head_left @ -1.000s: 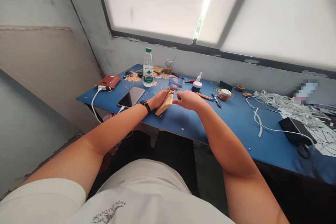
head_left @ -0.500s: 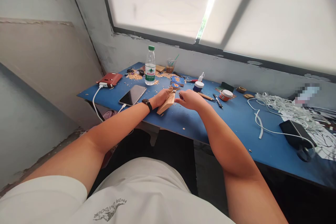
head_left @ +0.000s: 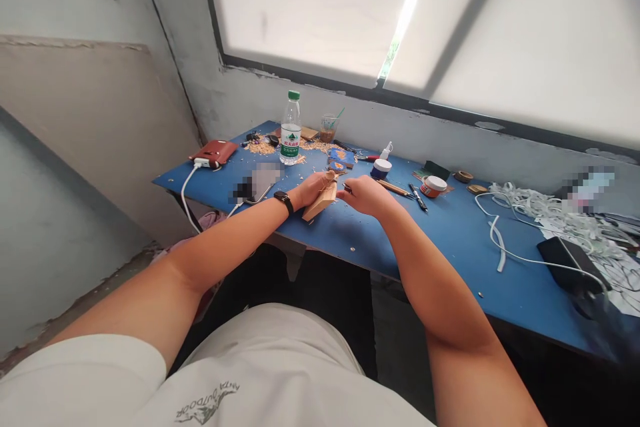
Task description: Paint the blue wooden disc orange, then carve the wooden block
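My left hand [head_left: 316,188], with a black watch on its wrist, is closed around a pale wood block [head_left: 321,205]. The block is tilted over the table's front part, its upper end partly covered by my fingers. Just right of the block, my right hand [head_left: 365,195] is closed on a small carving tool [head_left: 347,188]. Most of that tool is hidden in the fist; only a short dark bit shows toward the wood. Behind both hands lie small blue-and-orange painted pieces [head_left: 341,159].
Wood shavings [head_left: 260,144] surround a water bottle [head_left: 291,137] and a cup [head_left: 329,128] at the back. Left are a phone [head_left: 265,181] and brown case [head_left: 216,153]. Jars [head_left: 433,186], pens [head_left: 418,197], and a white cable [head_left: 540,253] lie right on the blue table [head_left: 440,267].
My right hand has drawn slightly back from the block's upper end, with the tool now apart from the wood. My left hand still grips the block. The view has shifted a little.
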A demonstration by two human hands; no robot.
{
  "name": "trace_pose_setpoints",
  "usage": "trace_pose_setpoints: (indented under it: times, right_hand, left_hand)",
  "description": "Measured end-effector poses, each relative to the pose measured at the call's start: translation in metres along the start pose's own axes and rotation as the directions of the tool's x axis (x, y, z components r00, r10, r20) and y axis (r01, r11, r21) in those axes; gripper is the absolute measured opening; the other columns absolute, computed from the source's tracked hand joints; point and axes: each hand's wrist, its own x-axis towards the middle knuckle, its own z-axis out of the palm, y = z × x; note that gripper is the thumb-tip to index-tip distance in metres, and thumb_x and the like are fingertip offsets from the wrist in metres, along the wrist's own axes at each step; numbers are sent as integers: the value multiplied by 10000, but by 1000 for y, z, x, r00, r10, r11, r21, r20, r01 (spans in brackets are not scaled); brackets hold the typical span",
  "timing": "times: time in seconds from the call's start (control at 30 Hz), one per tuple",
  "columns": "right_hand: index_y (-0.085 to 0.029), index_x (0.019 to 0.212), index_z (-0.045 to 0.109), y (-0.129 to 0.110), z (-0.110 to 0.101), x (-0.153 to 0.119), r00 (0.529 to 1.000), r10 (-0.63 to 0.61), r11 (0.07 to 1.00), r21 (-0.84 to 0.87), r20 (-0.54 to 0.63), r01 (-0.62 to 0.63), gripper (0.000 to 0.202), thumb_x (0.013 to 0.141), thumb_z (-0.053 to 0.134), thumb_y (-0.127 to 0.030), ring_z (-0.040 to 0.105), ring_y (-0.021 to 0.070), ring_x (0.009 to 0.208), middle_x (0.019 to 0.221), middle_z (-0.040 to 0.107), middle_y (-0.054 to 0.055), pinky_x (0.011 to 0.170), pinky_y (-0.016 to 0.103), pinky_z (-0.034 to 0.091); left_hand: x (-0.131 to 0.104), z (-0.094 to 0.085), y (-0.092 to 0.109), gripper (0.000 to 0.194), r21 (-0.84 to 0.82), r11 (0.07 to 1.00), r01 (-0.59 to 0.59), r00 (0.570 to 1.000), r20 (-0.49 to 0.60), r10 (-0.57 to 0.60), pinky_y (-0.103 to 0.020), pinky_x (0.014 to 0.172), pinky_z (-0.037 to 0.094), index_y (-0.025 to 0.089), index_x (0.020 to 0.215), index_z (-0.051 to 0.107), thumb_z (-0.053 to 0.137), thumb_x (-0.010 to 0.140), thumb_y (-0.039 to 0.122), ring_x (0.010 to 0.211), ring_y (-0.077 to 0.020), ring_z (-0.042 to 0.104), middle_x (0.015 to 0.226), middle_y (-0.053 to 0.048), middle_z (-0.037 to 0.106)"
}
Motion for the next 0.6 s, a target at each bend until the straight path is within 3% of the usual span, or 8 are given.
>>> trace_pose_setpoints:
  times: [0.2, 0.33, 0.43, 0.6]
  right_hand:
    - [-190, 1083, 840, 17, 14, 12, 997, -43, 974, 219, -62, 56, 477, 1291, 725, -604, 603, 224, 821, 912, 755, 66, 795, 362, 396]
    - [-234, 925, 695, 28, 23, 18, 989, -83, 931, 345, -126, 122, 560, 1252, 747, -685, 545, 196, 791, 822, 669, 11, 785, 357, 375]
    - [-249, 943, 660, 32, 25, 18, 984, -126, 921, 354, -128, 163, 503, 1293, 648, -611, 536, 196, 782, 817, 642, 3, 774, 359, 360]
    - [-238, 990, 716, 26, 20, 18, 990, -100, 958, 259, -95, 121, 499, 1329, 588, -580, 551, 216, 792, 851, 678, 34, 767, 370, 339]
  left_hand:
    - [0, 1, -1, 705, -45, 998, 43, 999, -20, -44, -368, 654, 394, 264, 789, 562, 692, 1126, 870, 712, -204, 483, 699, -18, 496]
    - [7, 2, -5, 631, -111, 987, 119, 992, -21, -122, -367, 649, 392, 275, 792, 531, 755, 1074, 793, 660, -186, 436, 680, 15, 438]
    - [9, -1, -6, 572, -104, 982, 157, 987, -8, -159, -379, 661, 402, 273, 796, 552, 813, 1050, 715, 663, -185, 448, 681, 7, 473]
    - [-1, -8, 5, 550, 33, 987, 156, 988, 16, -156, -391, 691, 387, 251, 800, 615, 723, 1160, 653, 724, -206, 492, 703, -38, 570]
